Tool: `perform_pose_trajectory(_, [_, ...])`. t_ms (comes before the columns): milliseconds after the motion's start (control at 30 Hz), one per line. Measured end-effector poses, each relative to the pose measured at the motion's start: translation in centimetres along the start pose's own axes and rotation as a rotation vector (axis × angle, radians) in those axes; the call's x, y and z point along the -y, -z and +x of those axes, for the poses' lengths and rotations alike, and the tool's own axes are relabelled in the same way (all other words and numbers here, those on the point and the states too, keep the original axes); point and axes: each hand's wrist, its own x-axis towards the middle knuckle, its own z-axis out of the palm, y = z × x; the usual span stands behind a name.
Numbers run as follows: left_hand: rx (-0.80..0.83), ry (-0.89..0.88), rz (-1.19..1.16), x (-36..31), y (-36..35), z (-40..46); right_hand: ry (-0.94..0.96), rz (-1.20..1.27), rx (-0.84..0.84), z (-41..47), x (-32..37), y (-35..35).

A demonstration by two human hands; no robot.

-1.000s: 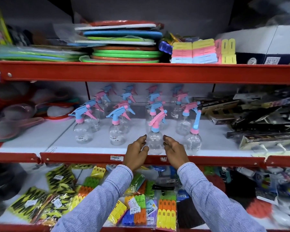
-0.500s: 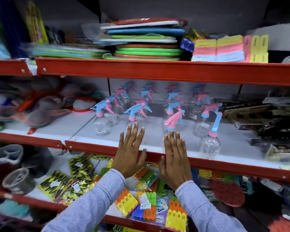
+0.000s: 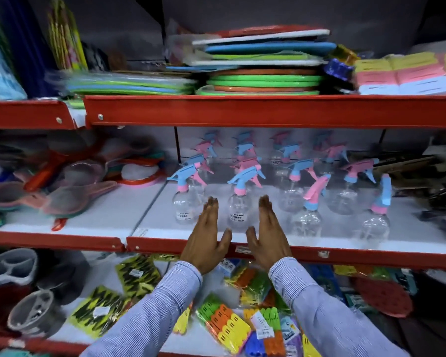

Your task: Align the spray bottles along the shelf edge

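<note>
Several clear spray bottles with pink and blue trigger heads stand in rows on the white middle shelf (image 3: 150,217). My left hand (image 3: 206,238) and my right hand (image 3: 268,235) reach over the shelf's red front edge, fingers straight, palms facing each other. Between them stands one front-row spray bottle (image 3: 238,202) with a blue trigger and pink collar. Neither hand touches it. Another spray bottle (image 3: 184,199) stands just left of my left hand. A bottle with a pink trigger (image 3: 307,217) stands to the right of my right hand.
Stacked coloured mats (image 3: 263,70) and pastel clip packs (image 3: 402,76) fill the top shelf. Mesh strainers (image 3: 62,191) lie left of the bottles, dark boxed goods to the right. Below hang packets of clothes pegs (image 3: 229,328), yellow-black packs (image 3: 137,274) and grey containers (image 3: 36,313).
My hands left the pink-trigger bottle they flanked a second ago, shifted left and now frame the blue-trigger bottle with straight fingers. The view has swung left.
</note>
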Motion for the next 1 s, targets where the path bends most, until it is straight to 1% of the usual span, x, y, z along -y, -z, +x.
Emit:
perform_pose_trajectory(67, [0.064,0.053,-0.117,0.2,0.2,1.1,-0.159,0.141,0.037,1.2,0.5,-0.2])
perform_pose_trajectory(133, [0.131,0.103,-0.195,0.4,0.3,2.3,-0.280,0.214,0.057,2.1,1.2,-0.1])
perform_pose_trajectory(233, [0.202,0.182,-0.262,0.3,0.1,3.4,-0.347,0.260,0.098,2.7,1.9,0.2])
perform_pose_trajectory(333, [0.220,0.212,-0.299,0.5,0.0,3.9,-0.319,0.300,0.122,2.7,2.1,0.4])
perform_pose_trajectory(500, [0.155,0.162,-0.348,0.8,0.1,3.5,-0.261,0.321,0.109,2.2,2.3,1.4])
perform_pose_trajectory(633, [0.164,0.146,-0.397,0.3,-0.2,2.3,-0.240,0.336,0.117,1.1,1.8,2.2])
perform_pose_trajectory(800, [0.129,0.156,-0.448,-0.6,0.0,1.0,-0.199,0.319,0.119,-0.3,1.5,2.7])
perform_pose_trajectory(933, [0.112,0.173,-0.397,-1.1,0.3,0.1,-0.197,0.276,0.141,-1.1,0.8,2.5])
perform_pose_trajectory(1000, [0.071,0.157,-0.299,-1.1,0.7,-0.5,-0.188,0.176,0.095,-1.6,0.3,2.1])
